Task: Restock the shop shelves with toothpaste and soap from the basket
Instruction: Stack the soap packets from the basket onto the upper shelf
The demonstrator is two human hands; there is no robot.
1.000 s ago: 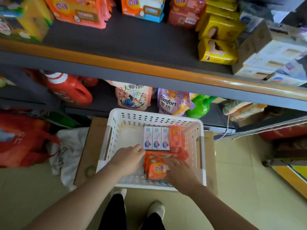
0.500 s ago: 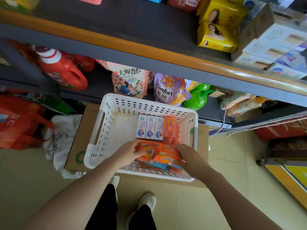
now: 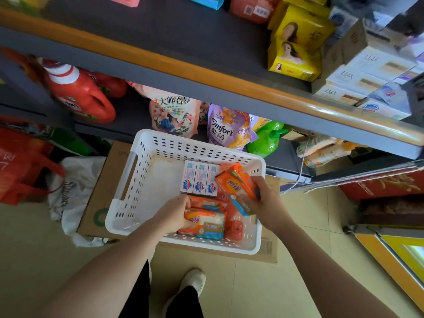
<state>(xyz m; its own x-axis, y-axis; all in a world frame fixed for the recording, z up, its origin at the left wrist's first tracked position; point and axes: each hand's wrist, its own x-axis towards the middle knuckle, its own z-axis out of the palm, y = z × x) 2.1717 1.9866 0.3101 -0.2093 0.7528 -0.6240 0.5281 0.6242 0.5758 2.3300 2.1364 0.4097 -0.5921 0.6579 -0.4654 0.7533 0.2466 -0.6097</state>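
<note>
Two hands work in the white basket (image 3: 146, 171), centre frame, head view only. Right hand (image 3: 263, 203) grips an orange soap pack (image 3: 236, 182), lifted above the basket's right side and tilted, prob. ready for the shelf (image 3: 183, 72) across the upper frame. Left hand (image 3: 172, 214) curls round another orange pack (image 3: 204, 223) lying low at the basket's near edge, likely so both go up in one trip. Three white-blue boxes (image 3: 199, 180) stand side by side further back, untouched; toothpaste or soap, can't tell. Basket sits on a cardboard box (image 3: 98, 203) on the floor, w/ stock within reach.
</note>
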